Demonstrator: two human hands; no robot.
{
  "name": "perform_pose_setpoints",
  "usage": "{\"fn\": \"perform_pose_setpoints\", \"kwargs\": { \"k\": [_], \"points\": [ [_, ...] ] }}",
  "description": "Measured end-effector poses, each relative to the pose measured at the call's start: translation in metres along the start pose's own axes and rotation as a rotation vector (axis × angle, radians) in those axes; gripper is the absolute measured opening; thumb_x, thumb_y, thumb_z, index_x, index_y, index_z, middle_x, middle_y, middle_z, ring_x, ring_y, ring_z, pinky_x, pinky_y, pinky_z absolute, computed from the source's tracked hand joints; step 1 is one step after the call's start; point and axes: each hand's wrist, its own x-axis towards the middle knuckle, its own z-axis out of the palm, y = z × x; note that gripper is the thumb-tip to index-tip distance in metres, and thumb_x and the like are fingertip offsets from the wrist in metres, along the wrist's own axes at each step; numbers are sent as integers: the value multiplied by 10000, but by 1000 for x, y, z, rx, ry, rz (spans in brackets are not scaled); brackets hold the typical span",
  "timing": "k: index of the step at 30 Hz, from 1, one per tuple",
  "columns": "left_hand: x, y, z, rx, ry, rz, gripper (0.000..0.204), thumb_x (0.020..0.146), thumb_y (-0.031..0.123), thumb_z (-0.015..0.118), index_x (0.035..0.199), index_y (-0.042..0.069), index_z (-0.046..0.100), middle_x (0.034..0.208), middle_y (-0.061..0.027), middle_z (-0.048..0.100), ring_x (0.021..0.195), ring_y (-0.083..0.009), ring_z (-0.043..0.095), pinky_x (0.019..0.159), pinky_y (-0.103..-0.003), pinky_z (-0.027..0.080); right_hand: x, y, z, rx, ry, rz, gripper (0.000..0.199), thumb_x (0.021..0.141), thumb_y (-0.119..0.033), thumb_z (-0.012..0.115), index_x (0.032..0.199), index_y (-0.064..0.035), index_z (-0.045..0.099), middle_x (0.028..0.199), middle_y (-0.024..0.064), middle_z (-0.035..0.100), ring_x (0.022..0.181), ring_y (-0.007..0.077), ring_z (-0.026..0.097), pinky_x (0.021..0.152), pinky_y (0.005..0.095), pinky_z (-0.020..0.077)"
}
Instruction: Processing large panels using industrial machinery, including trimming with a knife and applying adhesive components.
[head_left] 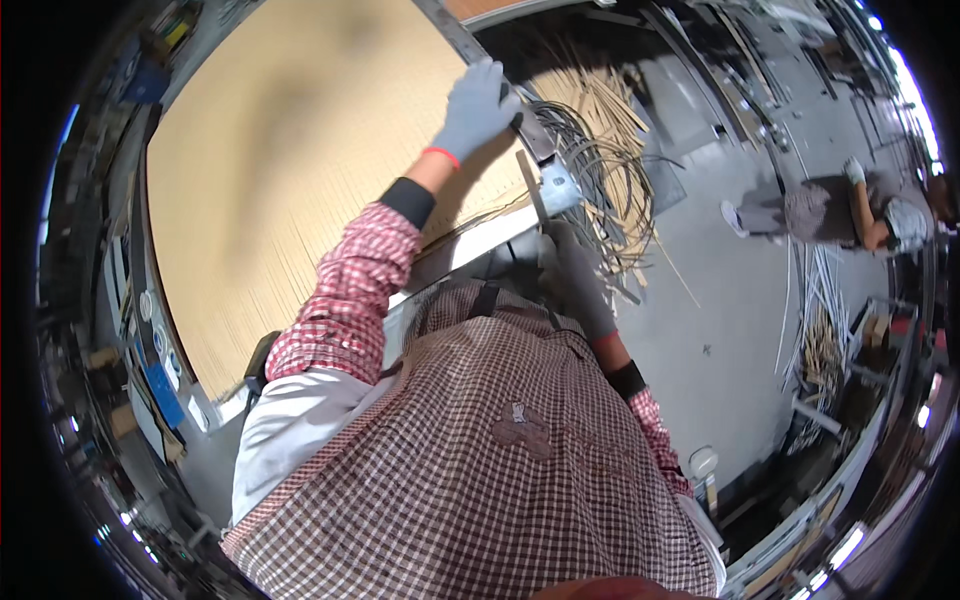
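A large tan, finely lined panel [320, 130] lies flat in front of me, with a dark edge along its right side. My left hand [475, 110], in a light grey glove with a red cuff, is closed over that dark edge near the far right. My right hand [575, 268], in a darker grey glove, is lower and closer to my body. It is closed around the near end of a long, flat, dark file-like tool [531, 186], which points away from me beside the panel's corner. Its fingers are partly blurred.
Beyond the right edge lies a tangled heap of dark and tan strips [610, 165]. A light blue piece [559, 187] sits by the corner. Another person [850, 210] is on the grey floor at right, near bundled strips [822, 335]. Long dark bars [705, 80] lie farther off.
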Motion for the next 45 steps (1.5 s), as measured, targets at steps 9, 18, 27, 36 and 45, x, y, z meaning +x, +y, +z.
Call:
{"fn": "perform_pose_setpoints", "kwargs": {
  "k": [9,18,27,36,45],
  "points": [
    [-48,-14,45,208,-66,-95,649,911,444,481,1351,-26,401,1410,-239,396,1312,-407,362,1090,-491,261,45,14,-6,-666,-223,-50,301,907,-275,460,1054,-15,500,758,210,661,702,407,653,626,506,519],
    [-41,-6,46,189,-61,-73,646,914,426,478,1343,-50,398,1420,-247,374,1313,-410,354,1090,-496,257,101,52,17,-627,-299,-358,203,846,-179,500,928,-9,574,812,212,635,726,380,641,653,478,514],
    [-51,-16,54,221,-148,-129,686,917,443,458,1373,-58,351,1443,-247,341,1356,-390,297,1127,-492,191,83,53,27,-444,-126,-287,216,879,-183,461,949,10,530,826,247,654,813,427,643,694,528,504],
    [-56,-22,63,234,-53,-97,649,919,416,469,1345,-66,382,1398,-256,391,1310,-409,358,1109,-479,245,86,49,40,-604,-311,68,252,903,-209,434,925,29,516,832,240,658,785,420,650,680,519,502],
    [-67,-27,46,224,-160,-129,655,908,355,516,1373,-71,341,1413,-268,367,1326,-407,326,1116,-477,227,84,120,87,-588,17,-564,124,805,-112,499,850,-42,590,616,126,570,517,275,586,454,416,448]
  ]
}}
